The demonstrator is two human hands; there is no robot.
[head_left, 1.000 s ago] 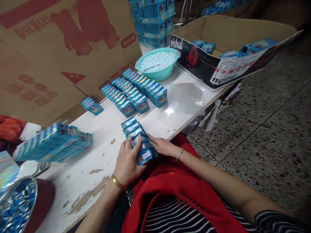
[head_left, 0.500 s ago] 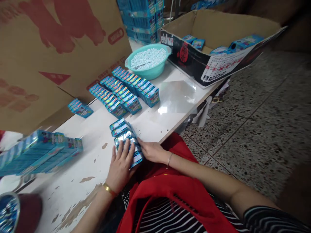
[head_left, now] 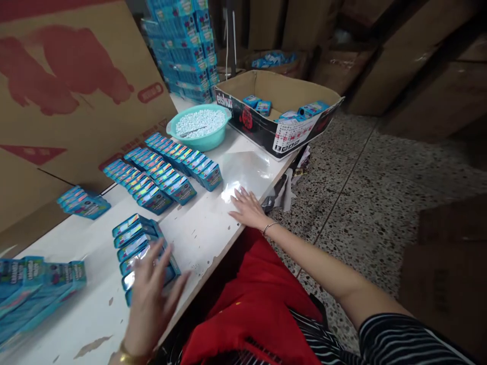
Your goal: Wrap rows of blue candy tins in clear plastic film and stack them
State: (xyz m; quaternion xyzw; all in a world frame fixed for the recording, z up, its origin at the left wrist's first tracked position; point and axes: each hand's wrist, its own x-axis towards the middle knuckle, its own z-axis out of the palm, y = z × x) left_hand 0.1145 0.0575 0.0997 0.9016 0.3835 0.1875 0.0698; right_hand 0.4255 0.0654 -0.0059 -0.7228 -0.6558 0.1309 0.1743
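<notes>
A short row of small blue boxes (head_left: 133, 238) stands near the table's front edge. My left hand (head_left: 150, 296), slightly blurred, is over the near end of this row with its fingers spread, and it hides part of the boxes. Whether it touches them I cannot tell. Farther right, my right hand (head_left: 249, 209) reaches over the table edge, fingers stretched out, at the near side of a clear plastic sheet or bag (head_left: 249, 167). Nothing is gripped in it. Behind the left hand's row, longer rows of similar blue boxes (head_left: 167, 177) stand side by side.
A turquoise basin (head_left: 205, 139) of small white pellets stands behind the rows. Beside it, an open carton (head_left: 262, 132) holds several blue boxes. Wrapped blue packs (head_left: 186, 56) are stacked at the back, more (head_left: 34, 294) lie at left. A large carton (head_left: 76, 96) borders the table.
My right hand has left the short row and moved right to the plastic sheet. My left hand has lifted and spread over the row. The view has shifted.
</notes>
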